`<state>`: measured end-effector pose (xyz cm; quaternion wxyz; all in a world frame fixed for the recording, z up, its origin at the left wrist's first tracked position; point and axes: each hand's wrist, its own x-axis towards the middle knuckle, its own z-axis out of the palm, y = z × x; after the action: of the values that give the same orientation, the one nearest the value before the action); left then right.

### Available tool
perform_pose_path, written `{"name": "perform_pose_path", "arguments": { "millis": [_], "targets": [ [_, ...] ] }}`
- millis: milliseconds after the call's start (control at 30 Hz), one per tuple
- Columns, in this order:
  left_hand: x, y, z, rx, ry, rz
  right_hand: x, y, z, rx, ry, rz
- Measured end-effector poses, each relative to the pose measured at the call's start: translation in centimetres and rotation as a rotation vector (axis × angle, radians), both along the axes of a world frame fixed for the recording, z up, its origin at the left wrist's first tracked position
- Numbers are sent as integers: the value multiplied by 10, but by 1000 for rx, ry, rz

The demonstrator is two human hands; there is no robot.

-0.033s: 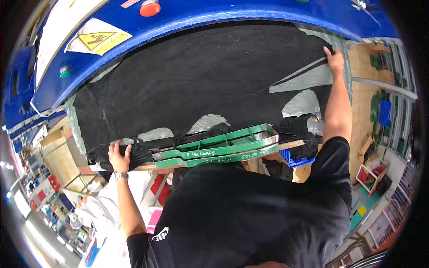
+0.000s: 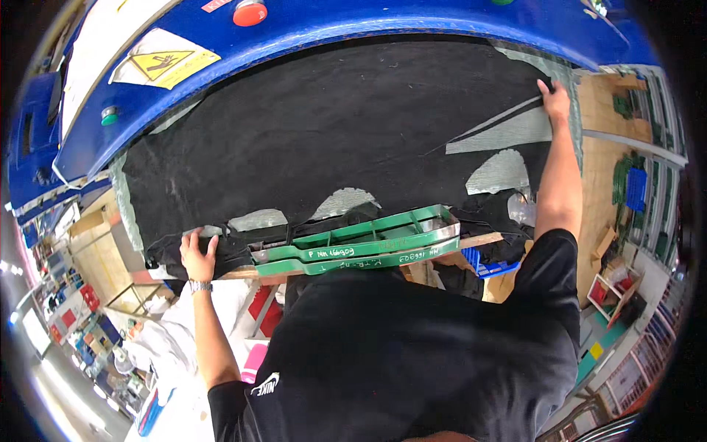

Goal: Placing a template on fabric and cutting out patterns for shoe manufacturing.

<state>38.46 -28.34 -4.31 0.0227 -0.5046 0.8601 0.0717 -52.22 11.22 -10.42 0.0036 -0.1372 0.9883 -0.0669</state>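
Observation:
A wide black sheet, leather or cloth, lies spread over a pale green board, which shows through cut-outs and along the sides. My left hand rests on the sheet's near left edge, fingers and thumb apart. At the far right, my right hand pinches the sheet's edge between thumb and fingers, beside a long pointed gap. Two long green cutting dies, open metal frames with handwritten marks, sit along the near edge between my arms, close to my body.
A blue machine arches across the far side, carrying a red button, a green button and a yellow hand-warning label. A blue basket sits below the near edge, right of the dies. Shelving stands at right.

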Motion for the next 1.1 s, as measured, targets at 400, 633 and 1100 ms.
{"name": "perform_pose_path", "arguments": {
  "millis": [400,633,1100],
  "targets": [
    [-36,12,1,-11,66,60,59,32,16,-4,366,123],
    [-82,15,23,-6,166,-64,247,-59,102,88,-549,603],
    [-181,71,20,495,149,-107,339,-57,71,-105,-142,852]
  ]
}}
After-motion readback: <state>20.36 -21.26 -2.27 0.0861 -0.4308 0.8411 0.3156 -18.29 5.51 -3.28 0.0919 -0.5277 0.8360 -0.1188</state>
